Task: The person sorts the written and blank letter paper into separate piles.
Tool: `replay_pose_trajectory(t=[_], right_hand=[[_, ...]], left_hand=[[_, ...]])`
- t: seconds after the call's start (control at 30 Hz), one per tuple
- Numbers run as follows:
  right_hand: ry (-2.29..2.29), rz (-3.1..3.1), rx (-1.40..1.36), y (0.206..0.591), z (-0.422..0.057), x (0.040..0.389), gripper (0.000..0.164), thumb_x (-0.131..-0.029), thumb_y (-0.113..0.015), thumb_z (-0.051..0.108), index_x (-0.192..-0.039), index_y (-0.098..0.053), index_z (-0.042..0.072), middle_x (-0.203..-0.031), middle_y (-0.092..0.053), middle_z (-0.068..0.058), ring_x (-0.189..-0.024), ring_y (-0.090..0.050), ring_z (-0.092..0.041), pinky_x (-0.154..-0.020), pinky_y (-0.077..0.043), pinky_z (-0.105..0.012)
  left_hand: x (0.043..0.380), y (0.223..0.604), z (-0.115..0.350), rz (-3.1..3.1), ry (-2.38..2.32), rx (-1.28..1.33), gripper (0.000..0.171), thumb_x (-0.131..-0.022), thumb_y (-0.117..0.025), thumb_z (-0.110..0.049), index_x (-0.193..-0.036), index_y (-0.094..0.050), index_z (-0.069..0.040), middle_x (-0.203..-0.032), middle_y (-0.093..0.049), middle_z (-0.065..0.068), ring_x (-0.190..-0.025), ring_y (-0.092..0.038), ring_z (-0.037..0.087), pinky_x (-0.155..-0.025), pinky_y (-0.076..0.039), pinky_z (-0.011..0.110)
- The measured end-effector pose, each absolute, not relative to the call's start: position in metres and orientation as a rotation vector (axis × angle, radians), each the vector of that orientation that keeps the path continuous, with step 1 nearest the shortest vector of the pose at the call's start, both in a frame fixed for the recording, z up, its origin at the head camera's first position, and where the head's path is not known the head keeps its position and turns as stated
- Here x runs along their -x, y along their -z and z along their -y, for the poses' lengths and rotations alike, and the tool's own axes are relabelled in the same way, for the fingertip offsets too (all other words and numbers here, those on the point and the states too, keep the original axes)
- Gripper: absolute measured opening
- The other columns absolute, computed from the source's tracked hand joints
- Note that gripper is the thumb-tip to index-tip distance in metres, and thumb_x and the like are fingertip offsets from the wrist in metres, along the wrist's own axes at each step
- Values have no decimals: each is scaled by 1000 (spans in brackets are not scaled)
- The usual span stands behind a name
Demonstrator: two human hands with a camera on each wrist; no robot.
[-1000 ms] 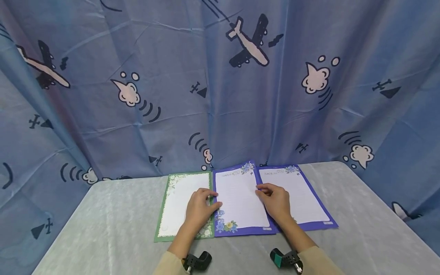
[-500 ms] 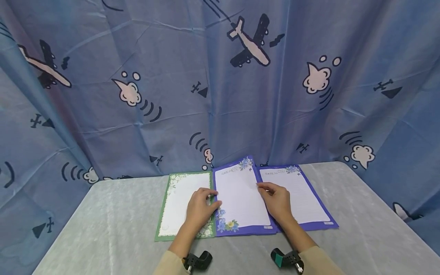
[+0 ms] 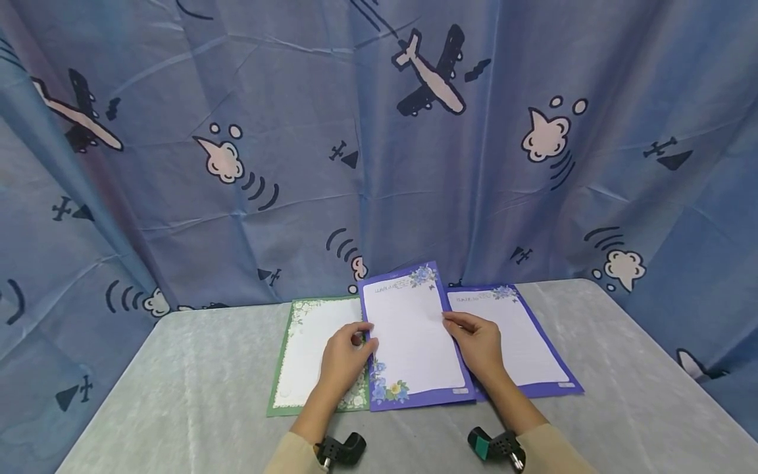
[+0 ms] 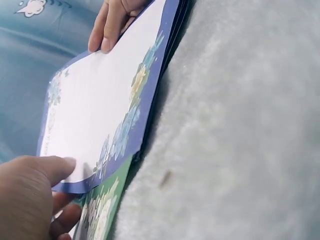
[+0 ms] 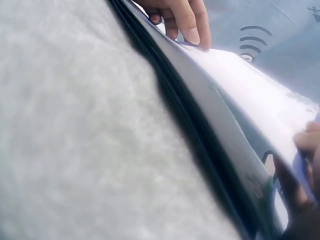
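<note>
Purple-bordered sheet [image 3: 414, 336]: white centre, blue corner flowers [image 3: 423, 275], yellow bloom [image 3: 394, 390] lower left. Location: above table [image 3: 225, 368], overlapping green-bordered sheet [image 3: 309, 352]. Grip: left hand [image 3: 343, 359] pinches left edge; right hand [image 3: 480, 345], right edge.

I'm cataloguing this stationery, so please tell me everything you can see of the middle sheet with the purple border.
The middle sheet looks like thin printed paper: white centre, purple border, blue flowers at top right, blue and yellow flowers at lower left, and small lettering near the top that cannot be read. It is slightly askew, overlapping the right edge of the green-bordered sheet. The left hand pinches its left edge, the right hand its right; the right wrist view shows a gap beneath it.
</note>
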State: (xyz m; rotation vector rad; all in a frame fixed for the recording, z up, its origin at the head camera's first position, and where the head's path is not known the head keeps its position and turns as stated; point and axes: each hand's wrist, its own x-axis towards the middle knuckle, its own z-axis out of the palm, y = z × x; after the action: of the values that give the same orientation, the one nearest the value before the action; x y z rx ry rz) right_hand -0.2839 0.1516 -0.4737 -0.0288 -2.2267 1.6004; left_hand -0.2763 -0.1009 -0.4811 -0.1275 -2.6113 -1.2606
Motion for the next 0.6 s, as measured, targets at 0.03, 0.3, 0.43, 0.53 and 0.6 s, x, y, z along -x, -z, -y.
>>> replay_pose_trajectory(t=[0.03, 0.3, 0.43, 0.53, 0.6], right_hand=[[-1610, 2220, 30, 474, -152, 284, 17, -89, -74, 2, -105, -79, 1, -105, -78, -16, -92, -73, -3, -75, -51, -6], [-1689, 2178, 21, 472, -152, 285, 17, -89, -74, 3, -106, -78, -1, -106, -77, -20, -91, -72, 0, -76, -53, -7], [-1765, 2148, 44, 469, -151, 284, 20, -90, -74, 5, -108, -77, -3, -106, -77, -18, -88, -71, 5, -75, -53, -9], [-1847, 2119, 75, 466, -152, 283, 23, -90, -75, 8, -110, -76, -5, -101, -80, -9, -86, -70, 7, -75, -54, -10], [-1907, 2098, 97, 464, -152, 282, 27, -90, -75, 9, -113, -75, -5, -97, -80, 0, -86, -70, 7, -75, -55, -11]], left_hand=[[277, 481, 101, 2601, 1277, 123, 27, -89, -76, -24, -115, -75, -18, -95, -70, -1, -82, -57, 9, -70, -45, 25], [278, 475, 100, 2476, 1504, 128, 18, -93, -70, -14, -109, -78, -15, -93, -74, 2, -78, -60, 10, -66, -51, 21], [280, 473, 100, 2434, 1594, 142, 19, -94, -68, -11, -110, -78, -13, -97, -75, 6, -80, -61, 10, -68, -51, 20], [279, 470, 102, 2404, 1663, 137, 19, -94, -68, -9, -111, -78, -12, -98, -75, 7, -81, -60, 11, -67, -50, 20], [279, 467, 102, 2385, 1702, 138, 20, -94, -67, -8, -111, -77, -11, -98, -74, 8, -81, -60, 12, -66, -50, 20]])
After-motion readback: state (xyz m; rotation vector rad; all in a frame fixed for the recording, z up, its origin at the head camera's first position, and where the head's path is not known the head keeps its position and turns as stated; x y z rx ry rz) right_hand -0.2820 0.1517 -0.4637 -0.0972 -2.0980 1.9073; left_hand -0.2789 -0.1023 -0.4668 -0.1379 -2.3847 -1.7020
